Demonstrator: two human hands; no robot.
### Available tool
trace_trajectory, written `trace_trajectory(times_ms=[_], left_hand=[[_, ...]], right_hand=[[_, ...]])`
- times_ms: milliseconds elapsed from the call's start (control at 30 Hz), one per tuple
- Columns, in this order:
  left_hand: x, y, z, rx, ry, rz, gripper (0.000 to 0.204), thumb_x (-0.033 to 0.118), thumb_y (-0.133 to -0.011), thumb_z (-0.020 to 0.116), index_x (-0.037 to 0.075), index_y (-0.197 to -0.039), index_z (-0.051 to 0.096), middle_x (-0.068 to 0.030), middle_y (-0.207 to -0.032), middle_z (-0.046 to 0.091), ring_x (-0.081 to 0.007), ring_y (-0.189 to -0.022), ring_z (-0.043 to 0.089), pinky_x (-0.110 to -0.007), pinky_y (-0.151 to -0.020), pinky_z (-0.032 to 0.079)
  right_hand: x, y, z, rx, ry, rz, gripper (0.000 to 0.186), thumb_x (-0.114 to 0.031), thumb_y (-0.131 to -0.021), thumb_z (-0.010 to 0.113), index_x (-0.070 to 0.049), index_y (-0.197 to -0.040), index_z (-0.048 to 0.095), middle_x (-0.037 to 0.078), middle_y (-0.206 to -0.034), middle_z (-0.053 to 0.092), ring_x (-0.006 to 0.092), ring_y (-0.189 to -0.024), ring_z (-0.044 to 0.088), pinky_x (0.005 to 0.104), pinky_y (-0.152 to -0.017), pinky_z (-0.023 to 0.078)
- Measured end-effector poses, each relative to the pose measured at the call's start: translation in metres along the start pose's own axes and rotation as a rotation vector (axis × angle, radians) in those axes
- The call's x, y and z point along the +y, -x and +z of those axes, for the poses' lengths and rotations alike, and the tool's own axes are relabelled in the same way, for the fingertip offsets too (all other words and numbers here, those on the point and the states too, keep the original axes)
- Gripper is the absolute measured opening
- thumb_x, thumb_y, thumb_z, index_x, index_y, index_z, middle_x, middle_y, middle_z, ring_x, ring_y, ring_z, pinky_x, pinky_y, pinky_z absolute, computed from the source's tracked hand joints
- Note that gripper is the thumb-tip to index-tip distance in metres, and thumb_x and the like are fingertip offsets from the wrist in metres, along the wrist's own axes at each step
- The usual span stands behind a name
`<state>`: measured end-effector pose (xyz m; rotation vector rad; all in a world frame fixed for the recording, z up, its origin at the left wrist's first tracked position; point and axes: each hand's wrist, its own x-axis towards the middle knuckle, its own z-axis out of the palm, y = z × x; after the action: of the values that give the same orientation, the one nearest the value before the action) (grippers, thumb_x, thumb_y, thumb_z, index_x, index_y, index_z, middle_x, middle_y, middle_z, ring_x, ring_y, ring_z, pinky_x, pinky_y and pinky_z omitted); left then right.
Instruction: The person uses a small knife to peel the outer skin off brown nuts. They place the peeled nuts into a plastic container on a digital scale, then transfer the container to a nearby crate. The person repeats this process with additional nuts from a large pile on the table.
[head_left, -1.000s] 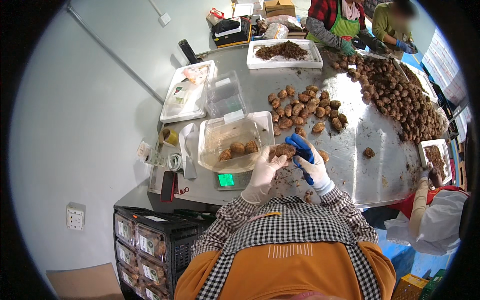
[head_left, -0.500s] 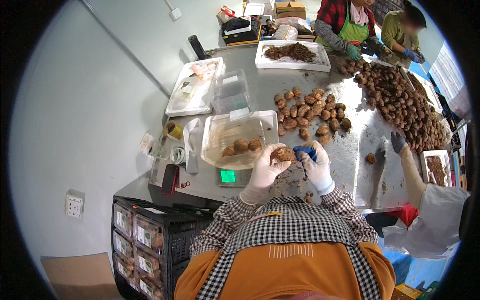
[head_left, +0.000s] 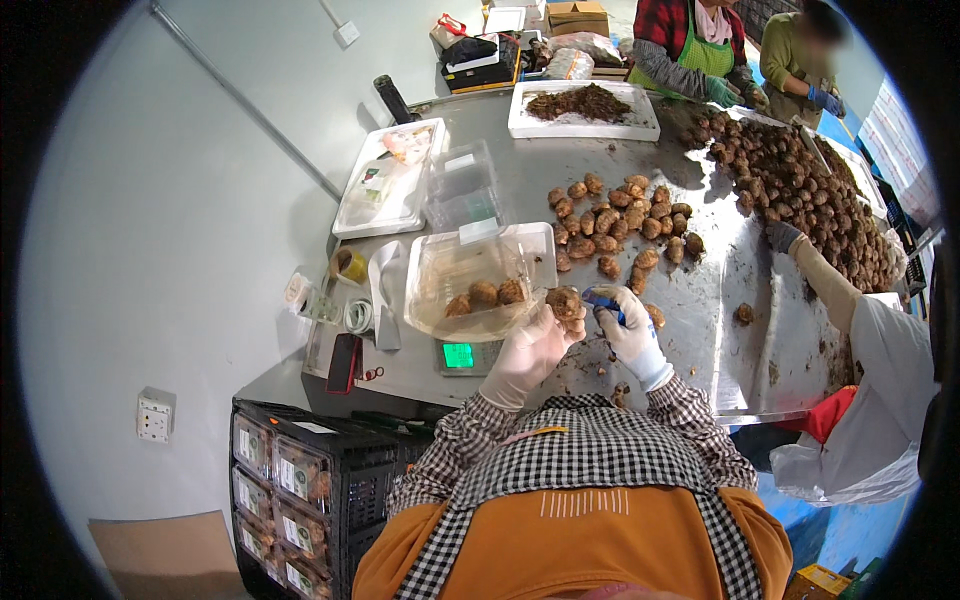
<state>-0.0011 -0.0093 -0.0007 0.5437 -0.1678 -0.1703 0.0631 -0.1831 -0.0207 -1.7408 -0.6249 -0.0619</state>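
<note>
One brown tuber (head_left: 565, 301) sits pinched in our left hand (head_left: 532, 347) over the bench (head_left: 688, 345), where we'd best steady it, giving our right hand (head_left: 633, 338) (grip closed on a blue item (head_left: 604, 302)) working room.

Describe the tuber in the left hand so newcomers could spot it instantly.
On the metal table, find the clear tub holding three tubers. Right of it, the white-gloved left hand grips the tuber. Unlike the loose tubers beyond, it is held up, facing the blue object in the right hand.
</note>
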Motion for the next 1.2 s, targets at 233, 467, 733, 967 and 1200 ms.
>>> trace_trajectory(times_ms=[233, 467, 733, 967, 1200], left_hand=[[-0.003, -0.005, 0.003, 0.241, -0.284, 0.065, 0.033, 0.013, -0.096, 0.055, 0.002, -0.126, 0.046, -0.0085, -0.110, 0.059, -0.0192, -0.097, 0.059, -0.036, -0.090, 0.049], [-0.007, 0.004, -0.006, 0.361, -0.675, 0.034, 0.031, 0.007, -0.093, 0.058, 0.000, -0.120, 0.045, -0.0077, -0.107, 0.058, -0.0172, -0.096, 0.059, -0.032, -0.088, 0.050], [0.024, 0.005, -0.026, 0.596, -1.109, 0.401, 0.038, 0.004, -0.088, 0.065, 0.002, -0.122, 0.047, -0.0076, -0.108, 0.056, -0.0163, -0.097, 0.058, -0.028, -0.084, 0.050], [0.062, 0.009, -0.053, 0.814, -2.343, 0.419, 0.043, 0.015, -0.082, 0.069, 0.003, -0.122, 0.058, -0.0171, -0.124, 0.053, -0.0323, -0.105, 0.054, -0.041, -0.095, 0.043], [0.045, -0.001, -0.033, 0.718, -1.949, 0.560, 0.028, 0.011, -0.083, 0.066, 0.004, -0.110, 0.064, -0.0163, -0.124, 0.052, -0.0339, -0.114, 0.049, -0.043, -0.097, 0.041]], right_hand=[[-0.044, -0.006, -0.011, 0.065, 0.006, -0.047, 0.031, -0.003, -0.082, 0.061, 0.000, -0.113, 0.061, 0.016, -0.105, 0.060, 0.0290, -0.097, 0.059, 0.0351, -0.085, 0.048], [0.007, 0.007, 0.008, -0.022, 0.231, -0.031, 0.016, -0.011, -0.081, 0.064, -0.001, -0.092, 0.058, 0.020, -0.093, 0.059, 0.0365, -0.086, 0.057, 0.0412, -0.075, 0.048], [0.048, -0.005, -0.002, -0.358, 0.620, 0.511, 0.036, -0.035, -0.093, 0.056, -0.003, -0.079, 0.065, 0.013, -0.075, 0.064, 0.0253, -0.066, 0.061, 0.0398, -0.067, 0.052], [0.128, -0.061, -0.049, 0.015, 0.976, 0.501, 0.084, -0.050, -0.086, 0.061, -0.012, -0.150, 0.023, 0.024, -0.149, 0.030, 0.0363, -0.110, 0.056, 0.0414, -0.091, 0.051], [0.113, -0.095, -0.003, -0.278, 0.971, 0.703, 0.081, -0.059, -0.082, 0.061, -0.019, -0.147, 0.033, 0.019, -0.155, 0.017, 0.0373, -0.129, 0.042, 0.0440, -0.100, 0.046]])
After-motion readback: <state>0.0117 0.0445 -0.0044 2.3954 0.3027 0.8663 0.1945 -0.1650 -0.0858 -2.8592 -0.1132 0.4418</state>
